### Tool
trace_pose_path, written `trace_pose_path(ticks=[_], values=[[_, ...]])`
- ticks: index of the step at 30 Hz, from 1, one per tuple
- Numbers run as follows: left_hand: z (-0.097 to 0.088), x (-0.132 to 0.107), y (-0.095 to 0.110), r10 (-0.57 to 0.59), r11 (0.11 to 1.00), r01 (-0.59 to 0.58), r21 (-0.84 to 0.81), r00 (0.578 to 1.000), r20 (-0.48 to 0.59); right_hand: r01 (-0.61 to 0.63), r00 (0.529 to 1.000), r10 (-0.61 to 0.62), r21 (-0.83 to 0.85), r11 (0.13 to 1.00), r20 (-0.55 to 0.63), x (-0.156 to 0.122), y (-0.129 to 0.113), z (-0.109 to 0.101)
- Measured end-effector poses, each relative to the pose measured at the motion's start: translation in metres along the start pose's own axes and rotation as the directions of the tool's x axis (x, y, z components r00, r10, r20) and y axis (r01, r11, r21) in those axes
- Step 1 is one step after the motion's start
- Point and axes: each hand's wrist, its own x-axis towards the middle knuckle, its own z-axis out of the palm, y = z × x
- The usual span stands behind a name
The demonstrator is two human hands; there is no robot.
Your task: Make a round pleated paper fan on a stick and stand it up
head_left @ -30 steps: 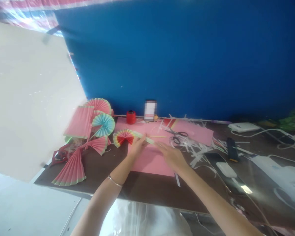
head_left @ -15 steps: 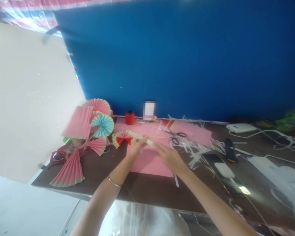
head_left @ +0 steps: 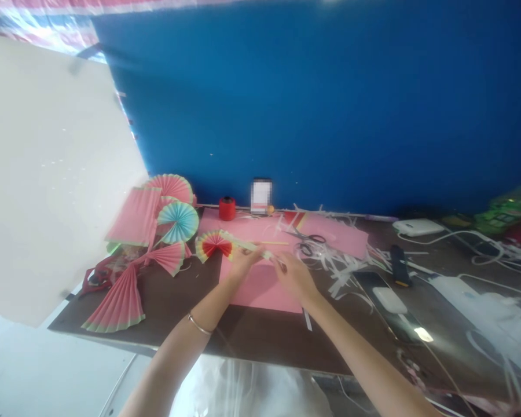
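Note:
A narrow pale green-white folded paper strip [head_left: 234, 240] runs slantwise between my two hands, above a pink paper sheet [head_left: 264, 289]. My left hand [head_left: 245, 260] is closed on the strip near its middle. At the strip's right end, my right hand [head_left: 294, 275] pinches it with bent fingers. Just left of my left hand lies a small red and yellow pleated paper fan [head_left: 214, 245]. Scissors with dark handles [head_left: 310, 238] lie beyond my right hand.
Pink pleated fans [head_left: 117, 298] and a blue fan [head_left: 179, 222] crowd the left. A red thread spool [head_left: 227, 209] stands at the back. White paper scraps [head_left: 342, 269], a phone [head_left: 388, 315], a white power bank [head_left: 389, 300] and cables [head_left: 499, 246] cover the right.
My right hand's fingers have curled from nearly straight along the strip to a bent pinch at its end. The left hand keeps its hold. The view has shifted slightly.

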Motion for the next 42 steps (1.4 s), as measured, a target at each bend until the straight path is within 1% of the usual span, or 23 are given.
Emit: trace_pose_path(ticks=[2, 3, 4, 6, 8, 11, 15, 20, 23, 26, 29, 30, 31, 32, 33, 35, 36, 38, 40, 42], values=[[0.0, 0.0, 0.0, 0.009, 1.0, -0.009, -0.013, 0.998, 0.066, -0.023, 1.0, 0.023, 0.04, 0.999, -0.013, 0.003, -0.001, 0.001], [0.0, -0.001, 0.0, 0.015, 1.0, -0.015, 0.007, 0.994, 0.107, -0.019, 1.0, 0.02, 0.064, 0.998, -0.013, 0.004, -0.001, 0.001], [0.0, -0.002, 0.0, 0.017, 0.999, -0.023, 0.041, 0.991, 0.132, -0.014, 1.0, 0.016, 0.086, 0.996, -0.015, 0.005, -0.001, 0.001], [0.0, -0.004, 0.001, 0.027, 0.987, -0.049, 0.151, 0.989, 0.145, -0.013, 1.0, 0.015, 0.125, 0.992, -0.017, 0.006, -0.001, 0.001], [0.0, -0.007, 0.002, 0.05, 0.962, -0.079, 0.26, 0.992, 0.116, -0.026, 0.999, 0.029, 0.152, 0.988, -0.019, 0.006, -0.001, 0.002], [0.002, -0.011, 0.006, 0.097, 0.931, -0.114, 0.348, 0.993, 0.066, -0.062, 0.997, 0.068, 0.164, 0.985, -0.032, 0.007, -0.002, 0.003], [0.004, -0.013, 0.009, 0.179, 0.921, -0.177, 0.346, 0.983, 0.026, -0.085, 0.995, 0.091, 0.134, 0.987, -0.044, 0.01, -0.006, 0.004], [0.003, -0.012, 0.007, 0.274, 0.891, -0.24, 0.386, 0.961, -0.034, -0.07, 0.994, 0.07, 0.012, 0.998, -0.078, 0.012, -0.01, 0.009], [0.004, -0.011, 0.005, 0.285, 0.916, -0.245, 0.319, 0.955, -0.083, -0.023, 0.996, 0.016, -0.078, 0.997, -0.093, 0.012, -0.011, 0.014], [0.005, -0.007, 0.003, 0.195, 0.969, -0.175, 0.176, 0.975, -0.104, 0.095, 0.992, -0.108, -0.174, 0.98, -0.07, 0.008, -0.012, 0.017], [0.002, 0.0, 0.005, 0.136, 0.991, -0.134, 0.021, 0.982, -0.13, 0.174, 0.976, -0.194, -0.183, 0.968, -0.098, -0.001, -0.013, 0.019], [0.0, 0.003, 0.007, 0.136, 0.99, -0.142, -0.025, 0.977, -0.167, 0.18, 0.972, -0.2, -0.16, 0.971, -0.122, -0.004, -0.013, 0.019], [-0.002, 0.005, 0.008, 0.132, 0.987, -0.148, -0.064, 0.97, -0.202, 0.173, 0.97, -0.19, -0.121, 0.977, -0.152, -0.006, -0.012, 0.02], [-0.003, 0.006, 0.01, 0.114, 0.986, -0.137, -0.096, 0.97, -0.215, 0.153, 0.969, -0.163, -0.068, 0.986, -0.183, -0.007, -0.011, 0.02], [-0.004, 0.007, 0.011, 0.082, 0.989, -0.105, -0.107, 0.977, -0.197, 0.121, 0.969, -0.117, 0.005, 0.993, -0.218, -0.008, -0.009, 0.02], [-0.004, 0.006, 0.011, 0.044, 0.993, -0.053, -0.105, 0.995, -0.084, 0.033, 0.957, 0.021, 0.183, 0.983, -0.288, -0.005, -0.004, 0.02], [-0.003, 0.005, 0.01, 0.025, 0.995, -0.027, -0.092, 0.999, -0.022, -0.013, 0.943, 0.101, 0.269, 0.963, -0.316, -0.003, -0.001, 0.019], [-0.001, 0.003, 0.007, -0.024, 0.998, 0.028, -0.054, 0.997, 0.079, -0.082, 0.911, 0.228, 0.391, 0.917, -0.344, 0.001, 0.006, 0.017], [0.001, 0.001, 0.005, -0.088, 0.996, 0.091, -0.014, 0.989, 0.119, -0.11, 0.897, 0.278, 0.435, 0.894, -0.344, 0.002, 0.012, 0.015], [0.0, 0.0, 0.003, -0.125, 0.992, 0.125, 0.006, 0.984, 0.127, -0.118, 0.904, 0.278, 0.436, 0.892, -0.325, 0.0, 0.017, 0.014]])
